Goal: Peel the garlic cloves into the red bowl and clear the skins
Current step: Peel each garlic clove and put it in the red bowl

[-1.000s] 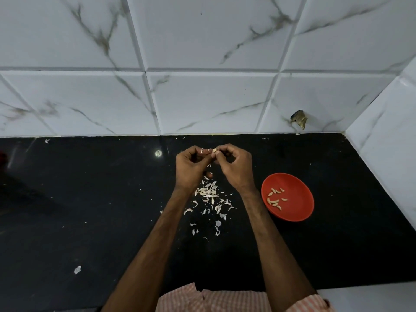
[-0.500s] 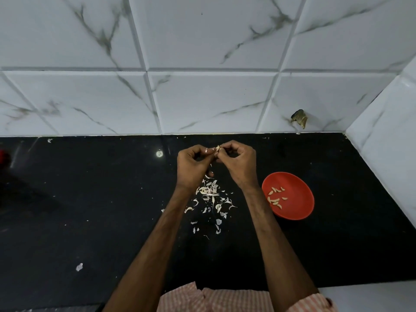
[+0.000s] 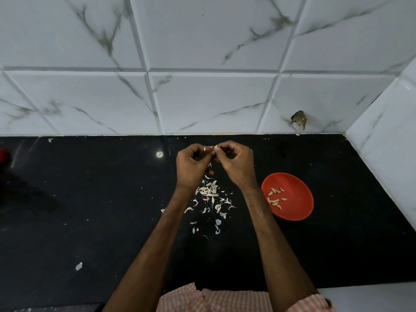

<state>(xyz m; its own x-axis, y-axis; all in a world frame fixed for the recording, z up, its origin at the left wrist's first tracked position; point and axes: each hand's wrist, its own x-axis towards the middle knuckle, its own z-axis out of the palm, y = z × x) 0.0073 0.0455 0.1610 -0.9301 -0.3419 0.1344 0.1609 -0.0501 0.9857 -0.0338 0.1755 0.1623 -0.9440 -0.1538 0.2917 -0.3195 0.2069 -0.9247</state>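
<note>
Nearest, on black stone countertop (image 3: 101,199): heap of pale papery garlic skins (image 3: 210,192). Right of it, apart: round red plastic bowl (image 3: 298,200) with peeled cloves (image 3: 275,198) inside. Farther, above the heap: left hand (image 3: 191,164) and right hand (image 3: 236,164), fingers curled, pinching one small garlic clove (image 3: 216,147) together.
</note>
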